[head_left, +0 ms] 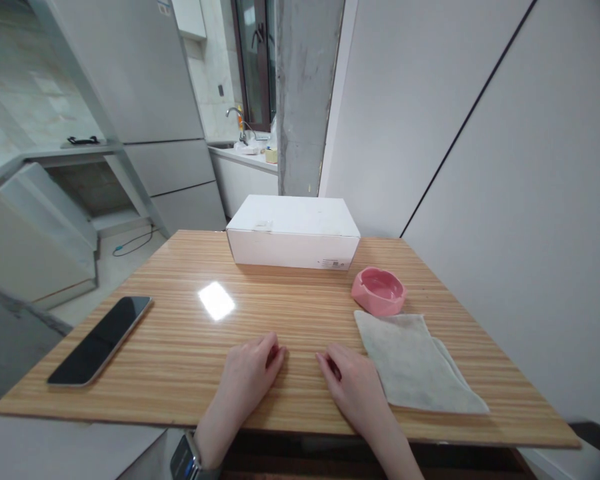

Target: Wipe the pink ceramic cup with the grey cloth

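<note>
My left hand [247,377] rests on the wooden table [180,333] near its front edge, fingers curled under, holding nothing I can see. My right hand [353,383] lies beside it in the same loosely curled pose, close to the left edge of a folded grey cloth [415,360]. The two hands are a short gap apart. A watch [184,460] is on my left wrist.
A pink ashtray [379,291] sits just behind the cloth. A closed white cardboard box [293,232] stands at the table's far edge. A dark phone [101,339] lies face up at the left. A white wall runs along the right side.
</note>
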`<state>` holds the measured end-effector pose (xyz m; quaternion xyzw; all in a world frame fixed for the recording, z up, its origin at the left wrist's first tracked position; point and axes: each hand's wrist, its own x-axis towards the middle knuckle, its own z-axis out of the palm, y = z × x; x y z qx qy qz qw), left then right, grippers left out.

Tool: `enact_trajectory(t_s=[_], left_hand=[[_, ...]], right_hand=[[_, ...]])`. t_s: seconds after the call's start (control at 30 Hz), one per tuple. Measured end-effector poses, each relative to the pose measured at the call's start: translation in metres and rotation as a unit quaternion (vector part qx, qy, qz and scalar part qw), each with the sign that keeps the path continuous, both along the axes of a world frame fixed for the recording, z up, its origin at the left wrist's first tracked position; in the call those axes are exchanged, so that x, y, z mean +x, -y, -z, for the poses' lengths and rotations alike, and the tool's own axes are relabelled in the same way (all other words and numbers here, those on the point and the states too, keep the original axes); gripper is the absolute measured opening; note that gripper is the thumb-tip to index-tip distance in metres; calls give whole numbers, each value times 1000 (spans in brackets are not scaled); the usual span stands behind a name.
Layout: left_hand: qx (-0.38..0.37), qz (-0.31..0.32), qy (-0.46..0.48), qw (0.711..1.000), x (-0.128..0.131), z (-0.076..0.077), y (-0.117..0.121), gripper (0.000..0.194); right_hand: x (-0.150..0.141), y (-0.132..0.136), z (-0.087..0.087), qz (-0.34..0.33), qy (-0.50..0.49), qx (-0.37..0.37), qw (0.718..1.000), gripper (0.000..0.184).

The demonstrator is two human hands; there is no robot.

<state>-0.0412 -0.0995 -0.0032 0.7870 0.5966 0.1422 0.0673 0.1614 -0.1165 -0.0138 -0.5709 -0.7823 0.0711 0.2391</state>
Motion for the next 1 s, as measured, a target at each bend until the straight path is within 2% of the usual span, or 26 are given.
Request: enact_trajectory(t_s=[1.0], left_hand=[[-7,-6,7,1000,-2,3,-1,23]], right_hand=[[2,-1,1,-5,-12,3,1000,28]])
